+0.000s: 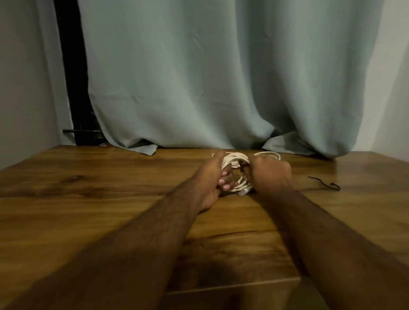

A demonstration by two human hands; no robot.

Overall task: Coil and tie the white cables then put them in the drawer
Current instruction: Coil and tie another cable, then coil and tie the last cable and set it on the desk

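A glossy brown wood-grain tabletop (106, 194) fills the near scene, running back to a pale grey-green fabric curtain (218, 72) whose hem bunches on the table's far edge, with a dark vertical frame (74, 66) at far left and pale walls on both sides. Near the far middle, a coiled bundle of white cable (237, 174) sits between two hands: the left hand (211, 180) has fingers curled round the coil's left side, and the right hand (270, 173) is fisted on its right side. A thin black tie (324, 183) lies on the wood to the right, apart from the hands.
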